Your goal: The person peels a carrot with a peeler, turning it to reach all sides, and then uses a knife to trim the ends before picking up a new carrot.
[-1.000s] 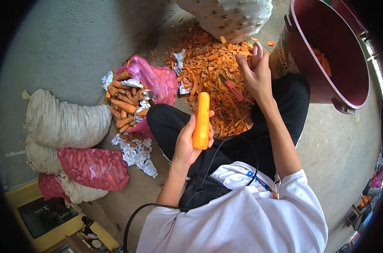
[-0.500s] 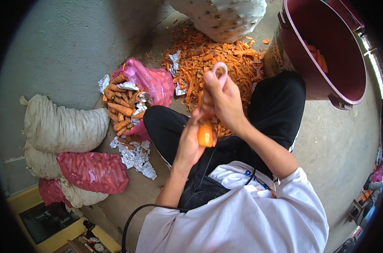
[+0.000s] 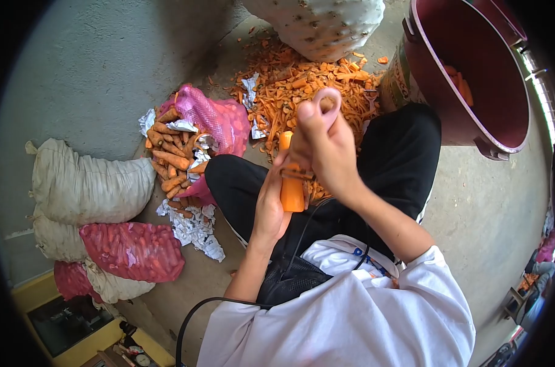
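At the far right stands a dark red tub (image 3: 491,67). Left of it is a heap of peelings (image 3: 338,76), and farther left a pink net bag (image 3: 213,119). Near the centre, the right hand (image 3: 332,147) is clamped on a peeler, and the left hand (image 3: 269,205) on a carrot (image 3: 294,197). The blade of the peeler (image 3: 337,101) lies across this carrot.

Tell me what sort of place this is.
Likely a vegetable-peeling workspace, judging by the heap of orange carrot peelings, the pink mesh sack spilling brownish unpeeled carrots, and the deep maroon plastic tub.
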`<act>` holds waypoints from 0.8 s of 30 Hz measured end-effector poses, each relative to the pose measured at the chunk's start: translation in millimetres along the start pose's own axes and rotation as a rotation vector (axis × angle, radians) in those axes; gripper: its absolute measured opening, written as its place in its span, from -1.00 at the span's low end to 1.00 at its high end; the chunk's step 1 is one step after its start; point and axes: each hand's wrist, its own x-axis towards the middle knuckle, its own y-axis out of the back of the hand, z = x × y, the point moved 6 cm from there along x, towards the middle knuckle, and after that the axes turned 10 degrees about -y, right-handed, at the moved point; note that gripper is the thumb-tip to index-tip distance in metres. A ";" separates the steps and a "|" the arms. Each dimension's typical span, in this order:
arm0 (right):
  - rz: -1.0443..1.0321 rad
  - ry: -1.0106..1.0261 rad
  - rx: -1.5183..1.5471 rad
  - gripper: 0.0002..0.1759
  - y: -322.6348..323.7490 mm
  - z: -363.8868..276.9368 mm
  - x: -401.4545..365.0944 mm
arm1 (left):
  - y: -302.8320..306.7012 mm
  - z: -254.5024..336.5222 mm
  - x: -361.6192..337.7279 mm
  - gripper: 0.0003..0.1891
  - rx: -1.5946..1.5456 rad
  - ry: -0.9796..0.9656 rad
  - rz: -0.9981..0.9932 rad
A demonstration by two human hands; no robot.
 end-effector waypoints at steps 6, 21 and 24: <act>0.082 0.234 -0.215 -0.72 6.5 -4.4 8.3 | 10.0 -4.1 -7.0 -0.59 0.321 -0.081 -0.027; -0.006 0.020 0.018 -0.69 2.6 -3.8 -4.0 | 5.6 1.3 -7.3 -0.52 -0.134 0.073 -0.004; -0.043 -0.088 -0.008 -0.73 -10.1 4.8 -24.9 | 3.3 1.5 -5.2 -0.54 -0.108 0.059 -0.053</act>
